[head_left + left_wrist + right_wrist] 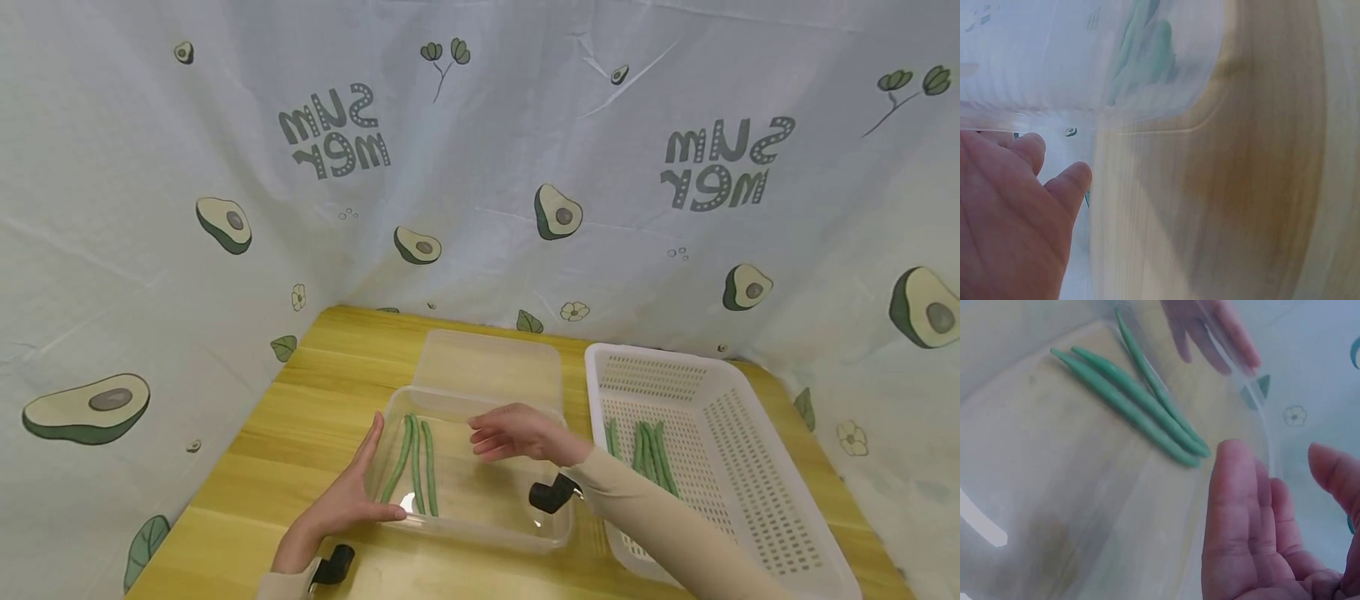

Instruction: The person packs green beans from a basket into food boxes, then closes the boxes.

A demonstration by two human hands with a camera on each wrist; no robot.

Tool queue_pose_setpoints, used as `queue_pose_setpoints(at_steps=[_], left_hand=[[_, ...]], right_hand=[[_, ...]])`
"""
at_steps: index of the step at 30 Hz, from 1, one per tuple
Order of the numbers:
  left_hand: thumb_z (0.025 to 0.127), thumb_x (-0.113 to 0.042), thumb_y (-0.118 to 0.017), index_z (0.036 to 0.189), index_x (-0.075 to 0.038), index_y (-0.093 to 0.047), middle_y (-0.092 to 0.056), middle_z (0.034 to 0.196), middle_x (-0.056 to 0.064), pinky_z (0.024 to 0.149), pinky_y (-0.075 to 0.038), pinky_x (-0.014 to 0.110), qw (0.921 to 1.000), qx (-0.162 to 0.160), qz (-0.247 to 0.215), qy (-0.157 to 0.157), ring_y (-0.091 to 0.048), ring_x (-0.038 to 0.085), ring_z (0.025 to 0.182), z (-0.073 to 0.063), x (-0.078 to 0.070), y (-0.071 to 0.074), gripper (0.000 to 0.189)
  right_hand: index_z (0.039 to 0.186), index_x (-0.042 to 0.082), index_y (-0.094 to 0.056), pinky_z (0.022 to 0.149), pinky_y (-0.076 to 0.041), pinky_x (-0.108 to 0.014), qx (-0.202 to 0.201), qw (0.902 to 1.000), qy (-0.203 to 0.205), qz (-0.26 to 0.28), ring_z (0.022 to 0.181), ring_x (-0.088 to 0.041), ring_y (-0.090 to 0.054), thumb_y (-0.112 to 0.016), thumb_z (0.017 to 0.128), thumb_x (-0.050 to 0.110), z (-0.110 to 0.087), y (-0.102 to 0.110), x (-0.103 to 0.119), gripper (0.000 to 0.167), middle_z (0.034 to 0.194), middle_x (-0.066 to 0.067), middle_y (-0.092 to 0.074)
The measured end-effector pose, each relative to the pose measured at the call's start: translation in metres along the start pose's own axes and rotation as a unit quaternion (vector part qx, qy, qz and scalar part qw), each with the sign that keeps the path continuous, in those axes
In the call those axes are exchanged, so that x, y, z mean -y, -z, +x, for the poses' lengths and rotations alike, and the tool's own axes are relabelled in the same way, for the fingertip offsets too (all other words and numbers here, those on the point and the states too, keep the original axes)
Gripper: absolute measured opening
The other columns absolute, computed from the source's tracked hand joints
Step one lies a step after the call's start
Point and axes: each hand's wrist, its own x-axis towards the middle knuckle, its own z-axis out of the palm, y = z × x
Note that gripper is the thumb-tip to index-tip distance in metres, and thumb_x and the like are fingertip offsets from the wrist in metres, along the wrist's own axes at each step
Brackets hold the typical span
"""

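Three green beans (417, 467) lie lengthwise at the left inside a clear plastic container (487, 533). My left hand (348, 496) is at the container's left end, thumb by the front rim and fingers spread along the side. In the left wrist view, that hand (1016, 200) is beside the container's wall, holding nothing. Over the middle of the container hovers my right hand (521, 433), its fingers extended and empty. The right wrist view shows the right hand's fingers (1229, 519) straight, thumb apart, near the ends of the green beans (1147, 412).
A white perforated basket (780, 467) stands to the right, with several more green beans (652, 454) in its left part. Behind the container is a translucent lid-like sheet (487, 367) on the wooden table (270, 467). A printed curtain (480, 167) closes off the back and sides.
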Motion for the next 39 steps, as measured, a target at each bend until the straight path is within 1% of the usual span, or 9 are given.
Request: queue_pose_setpoints(at_steps=[7, 12, 16, 22, 25, 28, 30, 34, 39], left_hand=[[0.066, -0.025, -0.088, 0.152, -0.011, 0.009, 0.013, 0.156, 0.013, 0.101, -0.008, 0.067, 1.0, 0.001, 0.006, -0.001, 0.006, 0.042, 0.138, -0.001, 0.001, -0.001, 0.13], [0.067, -0.024, -0.087, 0.152, -0.011, 0.009, 0.013, 0.156, 0.013, 0.101, -0.009, 0.068, 0.9998, 0.001, 0.013, -0.012, 0.005, 0.042, 0.138, 0.0, 0.001, 0.0, 0.129], [0.067, -0.023, -0.087, 0.152, -0.011, 0.009, 0.013, 0.156, 0.013, 0.101, -0.009, 0.068, 0.9998, 0.001, 0.013, -0.014, 0.005, 0.043, 0.138, 0.0, 0.001, 0.0, 0.129], [0.067, -0.023, -0.087, 0.152, -0.009, 0.008, 0.013, 0.156, 0.013, 0.101, -0.009, 0.068, 0.9999, 0.002, 0.009, -0.009, 0.006, 0.042, 0.138, 0.0, 0.0, 0.001, 0.128], [0.067, -0.024, -0.087, 0.151, -0.006, 0.008, 0.013, 0.156, 0.013, 0.101, -0.009, 0.069, 0.9999, 0.003, 0.009, -0.009, 0.006, 0.043, 0.138, -0.001, 0.0, 0.0, 0.128], [0.067, -0.024, -0.087, 0.151, -0.005, 0.008, 0.013, 0.156, 0.014, 0.1, -0.009, 0.069, 0.9999, 0.003, 0.007, -0.01, 0.006, 0.043, 0.138, -0.001, -0.001, 0.0, 0.128], [0.067, -0.024, -0.087, 0.151, -0.005, 0.008, 0.013, 0.156, 0.014, 0.1, -0.009, 0.069, 0.9999, 0.004, 0.009, -0.009, 0.006, 0.043, 0.138, -0.002, -0.001, 0.0, 0.128], [0.068, -0.024, -0.087, 0.151, -0.007, 0.008, 0.013, 0.156, 0.013, 0.1, -0.009, 0.069, 0.9999, 0.003, 0.009, -0.008, 0.006, 0.043, 0.138, -0.002, -0.001, 0.0, 0.128], [0.068, -0.023, -0.087, 0.152, -0.007, 0.008, 0.013, 0.156, 0.012, 0.101, -0.009, 0.068, 1.0, 0.003, 0.006, -0.006, 0.006, 0.042, 0.138, -0.001, 0.0, 0.0, 0.128]], right_hand=[[0.13, -0.015, -0.041, 0.079, -0.054, -0.034, -0.009, 0.9997, 0.02, 0.015, 0.087, -0.019, -0.066, -0.058, 0.095, 0.018, -0.036, 0.046, 0.004, 0.051, 0.114, -0.024, -0.06], [0.135, -0.017, -0.032, 0.082, -0.052, -0.033, -0.024, 0.9987, 0.036, 0.028, 0.091, -0.018, -0.064, -0.056, 0.097, 0.017, -0.066, 0.083, 0.008, 0.057, 0.113, -0.019, -0.06], [0.136, -0.013, -0.036, 0.083, -0.052, -0.032, -0.061, 0.9968, 0.04, 0.035, 0.094, -0.018, -0.064, -0.057, 0.097, 0.02, -0.088, 0.113, 0.007, 0.055, 0.11, -0.012, -0.061], [0.142, -0.011, -0.03, 0.089, -0.048, -0.032, -0.123, 0.9912, 0.046, 0.009, 0.103, -0.014, -0.057, -0.056, 0.097, 0.028, -0.11, 0.153, -0.013, 0.065, 0.131, -0.018, -0.047], [0.134, -0.008, -0.044, 0.085, -0.05, -0.031, -0.155, 0.9874, 0.024, 0.022, 0.095, -0.012, -0.06, -0.058, 0.096, 0.03, -0.117, 0.169, -0.026, 0.056, 0.119, -0.015, -0.055], [0.112, 0.003, -0.063, 0.079, -0.053, -0.027, -0.162, 0.9859, 0.006, 0.043, 0.084, -0.011, -0.062, -0.059, 0.096, 0.026, -0.124, 0.182, -0.039, 0.029, 0.099, -0.005, -0.062], [0.097, 0.011, -0.069, 0.074, -0.053, -0.025, -0.161, 0.9856, 0.0, 0.052, 0.077, -0.01, -0.064, -0.059, 0.096, 0.024, -0.127, 0.189, -0.047, 0.016, 0.089, -0.003, -0.065], [0.088, 0.011, -0.071, 0.07, -0.054, -0.024, -0.18, 0.982, -0.021, 0.054, 0.071, -0.01, -0.065, -0.06, 0.095, 0.022, -0.129, 0.198, -0.059, 0.017, 0.08, -0.004, -0.068], [0.091, 0.003, -0.069, 0.067, -0.054, -0.023, -0.216, 0.9738, -0.054, 0.046, 0.067, -0.01, -0.065, -0.064, 0.093, 0.024, -0.129, 0.205, -0.068, 0.022, 0.077, -0.005, -0.066]])
